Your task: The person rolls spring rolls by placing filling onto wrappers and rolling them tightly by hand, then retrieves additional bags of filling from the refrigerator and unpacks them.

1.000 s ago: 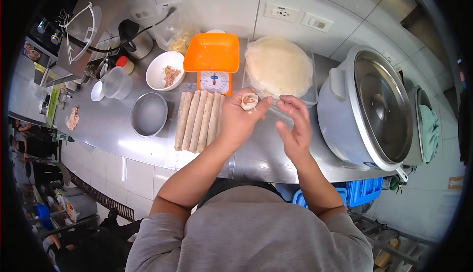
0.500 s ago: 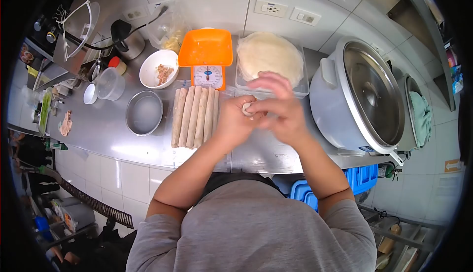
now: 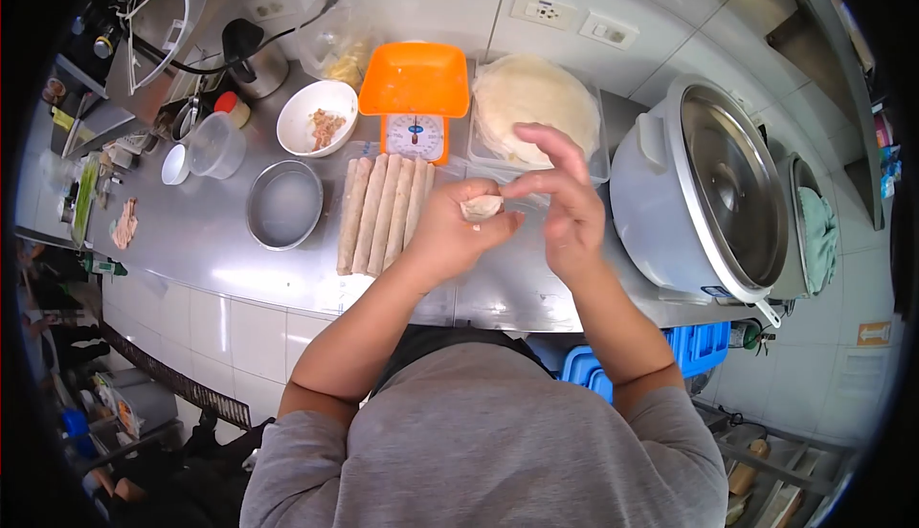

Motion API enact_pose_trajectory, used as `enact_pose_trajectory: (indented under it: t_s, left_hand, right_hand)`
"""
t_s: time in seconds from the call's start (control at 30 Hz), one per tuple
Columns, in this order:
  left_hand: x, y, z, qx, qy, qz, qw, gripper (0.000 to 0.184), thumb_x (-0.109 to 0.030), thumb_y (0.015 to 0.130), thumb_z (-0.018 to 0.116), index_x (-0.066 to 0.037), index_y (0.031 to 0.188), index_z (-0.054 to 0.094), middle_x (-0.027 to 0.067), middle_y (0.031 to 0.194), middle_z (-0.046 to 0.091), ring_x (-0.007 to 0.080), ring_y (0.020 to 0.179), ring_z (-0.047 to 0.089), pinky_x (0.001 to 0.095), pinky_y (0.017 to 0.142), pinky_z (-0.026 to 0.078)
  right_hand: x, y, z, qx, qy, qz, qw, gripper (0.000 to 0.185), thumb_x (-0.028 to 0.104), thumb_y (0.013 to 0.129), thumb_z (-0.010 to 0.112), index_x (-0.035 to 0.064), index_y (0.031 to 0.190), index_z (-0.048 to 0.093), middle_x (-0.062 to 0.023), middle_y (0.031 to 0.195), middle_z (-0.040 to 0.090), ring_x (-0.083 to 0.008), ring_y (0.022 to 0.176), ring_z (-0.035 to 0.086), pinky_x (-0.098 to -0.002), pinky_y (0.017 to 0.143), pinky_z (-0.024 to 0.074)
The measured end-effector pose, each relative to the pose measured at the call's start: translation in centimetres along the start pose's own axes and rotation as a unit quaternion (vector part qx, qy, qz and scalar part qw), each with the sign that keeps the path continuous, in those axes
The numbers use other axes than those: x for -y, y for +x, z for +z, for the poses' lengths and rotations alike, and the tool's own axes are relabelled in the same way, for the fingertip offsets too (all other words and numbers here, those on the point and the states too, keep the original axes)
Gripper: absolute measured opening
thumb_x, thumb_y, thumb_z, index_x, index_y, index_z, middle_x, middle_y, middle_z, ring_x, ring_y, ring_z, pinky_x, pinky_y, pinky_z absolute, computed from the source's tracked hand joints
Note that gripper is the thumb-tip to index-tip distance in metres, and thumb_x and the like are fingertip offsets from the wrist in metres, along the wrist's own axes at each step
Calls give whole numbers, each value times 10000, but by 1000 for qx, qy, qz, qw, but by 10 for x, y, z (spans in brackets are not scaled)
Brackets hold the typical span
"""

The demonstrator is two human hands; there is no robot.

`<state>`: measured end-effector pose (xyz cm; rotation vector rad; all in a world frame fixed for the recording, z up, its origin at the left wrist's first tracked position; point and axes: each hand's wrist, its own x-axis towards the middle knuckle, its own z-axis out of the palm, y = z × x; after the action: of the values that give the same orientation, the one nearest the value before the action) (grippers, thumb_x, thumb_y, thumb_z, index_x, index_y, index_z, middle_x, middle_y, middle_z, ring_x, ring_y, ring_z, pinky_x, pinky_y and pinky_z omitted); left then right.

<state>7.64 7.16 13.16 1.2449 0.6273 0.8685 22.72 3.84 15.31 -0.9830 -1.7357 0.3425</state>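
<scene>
My left hand point(image 3: 448, 226) is wrapped round a pale roll point(image 3: 481, 207), whose whitish end shows between thumb and forefinger. It looks like a filled wrapper roll, though most of it is hidden in the fist. My right hand point(image 3: 567, 204) holds nothing; its fingers are spread, and the index fingertip is at the roll's end. Several long wrapped rolls point(image 3: 385, 207) lie side by side on a plastic sheet just left of my hands. Behind my hands, a stack of round thin wrappers point(image 3: 536, 102) sits in a clear plastic container point(image 3: 601, 166).
An orange kitchen scale point(image 3: 414, 83) stands behind the rolls. Left of it are a white bowl with minced filling point(image 3: 287, 131) and a metal bowl point(image 3: 284, 204). A big lidded cooker point(image 3: 651, 193) stands at the right. The steel counter's front edge point(image 3: 479, 325) runs close to my body.
My right hand has drawn slightly away from the left, its fingers more spread. More of the roll's end now shows in my left hand. The whole view has shifted a little.
</scene>
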Motion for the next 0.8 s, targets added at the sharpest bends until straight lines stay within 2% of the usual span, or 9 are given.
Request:
enact_pose_trajectory:
  t_s: [0.07,0.17,0.27,0.33,0.47,0.53,0.63,0.7,0.8]
  left_hand:
    - [-4,-2,-1,-10,22,11,1000,91,-51,750,683,-3,759,606,5,715,590,48,707,513,234,608,441]
    - [8,0,-2,13,40,105,994,108,30,764,639,-51,744,570,-25,692,546,30,622,485,201,502,382]
    - [12,0,1,44,1,47,998,114,5,771,640,-56,720,558,-41,637,519,35,591,471,221,493,386]
    - [4,-2,5,27,113,67,991,139,-40,734,676,-44,681,548,-15,597,511,56,576,475,259,492,397]
    - [16,5,1,75,154,136,976,199,-119,656,727,-20,656,554,101,577,513,126,534,483,322,496,405]
    - [29,12,2,68,158,285,943,243,-131,660,736,-18,629,523,109,561,508,131,529,477,319,496,402]
    - [19,12,0,57,162,151,974,338,-188,709,757,-29,596,482,78,531,492,112,523,479,311,493,402]
    - [4,12,-1,33,122,112,986,359,-215,753,753,-38,603,479,49,519,499,103,525,488,307,492,407]
    - [-1,17,4,-86,-4,65,994,284,-241,807,733,-61,742,523,12,620,558,88,571,513,292,523,430]
  right_hand:
    - [-7,-14,8,-70,85,32,993,646,671,843,443,82,846,707,-197,1260,534,-370,1264,367,-501,1061,220]
    - [-6,-15,5,-5,2,-23,1000,453,568,781,616,135,878,704,-172,1291,515,-381,1269,352,-494,1064,227]
    - [-1,-2,-6,74,-77,-77,991,443,561,730,671,140,866,697,-167,1330,490,-409,1293,321,-528,1073,194]
    - [12,4,-13,119,-134,-57,982,450,565,700,686,135,834,683,-163,1363,465,-428,1317,288,-566,1072,158]
    - [19,12,-10,192,-202,-72,958,494,580,650,697,104,768,641,-163,1401,434,-466,1338,254,-624,1059,124]
    - [23,15,-12,221,-213,-72,949,514,588,672,678,83,755,635,-182,1387,445,-475,1320,286,-615,1055,157]
    - [4,-1,-18,176,-140,-47,973,517,575,764,635,68,860,659,-208,1387,434,-437,1312,330,-552,1066,220]
    - [-9,-26,-13,-30,128,115,985,514,501,852,598,37,1074,608,-209,1385,429,-362,1307,364,-479,1076,254]
    - [-37,-74,15,67,177,215,958,504,335,882,611,-19,1221,492,-197,1367,433,-293,1296,383,-428,1082,267]
